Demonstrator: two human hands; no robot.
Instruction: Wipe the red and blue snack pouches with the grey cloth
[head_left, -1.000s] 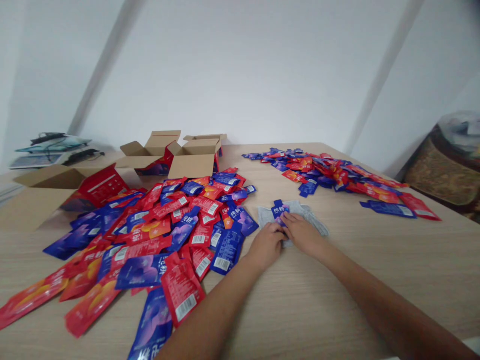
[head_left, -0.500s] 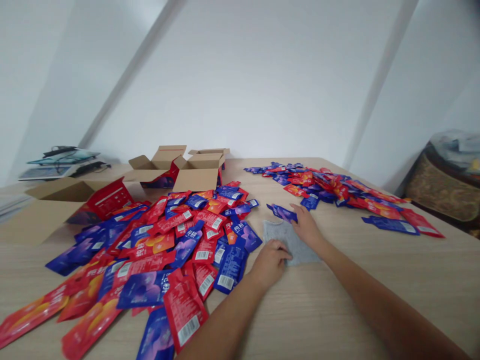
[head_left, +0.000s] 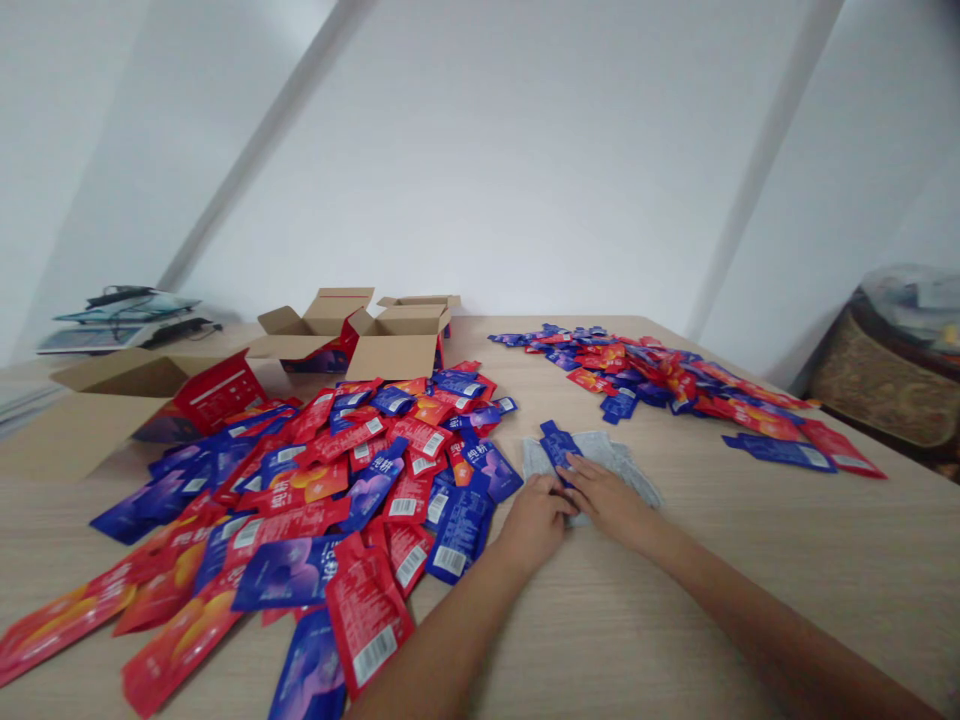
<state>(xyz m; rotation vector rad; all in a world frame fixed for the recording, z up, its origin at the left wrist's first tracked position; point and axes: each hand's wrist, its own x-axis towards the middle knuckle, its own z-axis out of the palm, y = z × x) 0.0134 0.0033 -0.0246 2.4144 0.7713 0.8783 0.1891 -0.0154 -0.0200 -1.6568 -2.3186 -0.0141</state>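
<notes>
A blue sachet (head_left: 555, 440) lies face down on a grey cloth (head_left: 626, 468), its narrow end pointing away from me. My right hand (head_left: 606, 502) rests over the sachet's middle with fingers stretched out flat. At its near end, my left hand (head_left: 534, 518) has its fingers curled and pressed down; the fingers partly hide that end. Left of my hands spreads a large heap of red and blue sachets (head_left: 405, 490). Another heap of such sachets (head_left: 645, 375) lies farther back on the right.
Open cardboard boxes (head_left: 394, 358) stand behind the left heap, one more box (head_left: 97, 420) at far left. Behind them is a stack of folders (head_left: 135, 320) with cables. A patterned chair (head_left: 885, 370) stands beyond the right edge of the wooden table (head_left: 750, 540).
My right hand has brought the blue sachet down from the air onto the cloth and flattened over it. My left hand has shifted slightly to the sachet's near end. The cloth looks more rumpled.
</notes>
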